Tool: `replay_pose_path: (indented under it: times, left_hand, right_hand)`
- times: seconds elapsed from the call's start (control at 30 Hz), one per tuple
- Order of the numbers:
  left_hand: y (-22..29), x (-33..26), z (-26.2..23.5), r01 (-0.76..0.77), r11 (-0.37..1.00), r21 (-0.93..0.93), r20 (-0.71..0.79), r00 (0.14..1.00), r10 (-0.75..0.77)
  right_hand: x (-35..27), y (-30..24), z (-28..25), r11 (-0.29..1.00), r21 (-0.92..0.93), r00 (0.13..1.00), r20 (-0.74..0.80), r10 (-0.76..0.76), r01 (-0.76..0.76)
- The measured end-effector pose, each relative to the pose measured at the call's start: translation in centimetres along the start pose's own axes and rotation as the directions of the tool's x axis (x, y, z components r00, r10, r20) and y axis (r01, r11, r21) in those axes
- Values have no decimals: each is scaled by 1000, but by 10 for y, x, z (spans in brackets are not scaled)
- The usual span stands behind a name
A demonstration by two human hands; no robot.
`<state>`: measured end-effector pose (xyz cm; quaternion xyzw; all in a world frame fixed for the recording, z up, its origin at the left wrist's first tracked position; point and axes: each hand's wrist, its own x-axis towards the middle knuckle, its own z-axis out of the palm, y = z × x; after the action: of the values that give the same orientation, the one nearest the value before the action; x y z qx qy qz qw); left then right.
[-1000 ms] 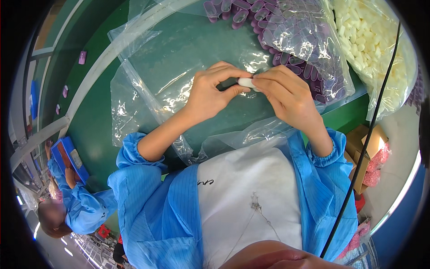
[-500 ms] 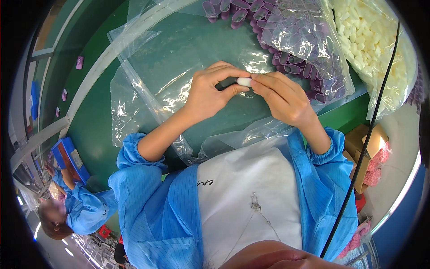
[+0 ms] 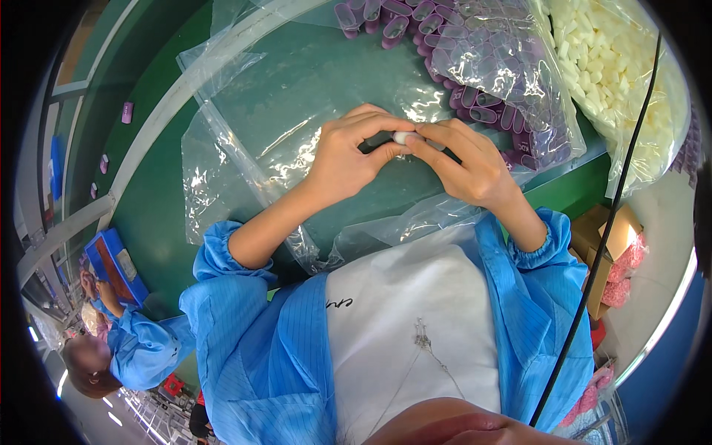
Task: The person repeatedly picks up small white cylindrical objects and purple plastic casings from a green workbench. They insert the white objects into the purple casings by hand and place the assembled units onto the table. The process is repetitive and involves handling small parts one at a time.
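Observation:
Over a clear plastic sheet on the green table, my two hands meet at a small white oval piece (image 3: pixel 401 138). Thumb and forefinger of my left hand (image 3: pixel 347 152) pinch it from the left. My right hand (image 3: pixel 475 165) closes on it from the other side, thumb and fingers against its right end. Fingers cover most of the piece, so its full shape is hidden. Just beyond my right hand, several purple oval sleeves (image 3: pixel 482 113) spill from a clear bag (image 3: pixel 512 52).
At far right a clear bag holds cream-white pieces (image 3: pixel 593 52). Purple pieces (image 3: pixel 127 113) lie on a green strip beyond a pale rail (image 3: pixel 156 126) at left. A co-worker in blue (image 3: pixel 144 337) works by a blue tray (image 3: pixel 119 267). A black cable (image 3: pixel 604 245) crosses at right.
My right thumb and fingers have shifted slightly left over the white piece, so less of it shows. The purple pieces at far left have moved a little nearer. The co-worker's hands have shifted.

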<state>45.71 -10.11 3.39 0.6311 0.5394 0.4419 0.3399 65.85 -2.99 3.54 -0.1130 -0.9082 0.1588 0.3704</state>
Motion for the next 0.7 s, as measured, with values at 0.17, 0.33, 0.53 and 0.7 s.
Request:
replay_pose_path:
  times: [0.17,0.33,0.53,0.7]
  left_hand:
    - [-1,-1,0,-5,1000,5,4,1000,5]
    - [-3,-1,0,-19,1000,20,12,1000,19]
    - [17,1,-33,6,979,204,-3,1000,-5]
    - [-46,24,-202,208,750,628,-433,894,115]
  right_hand:
    - [1,-1,2,999,42,1000,-14,27,-26]
    - [5,-3,5,995,80,998,-16,64,-63]
    - [1,-2,-45,955,48,917,-269,294,-292]
    - [-33,67,-129,663,-381,756,-443,482,-645]
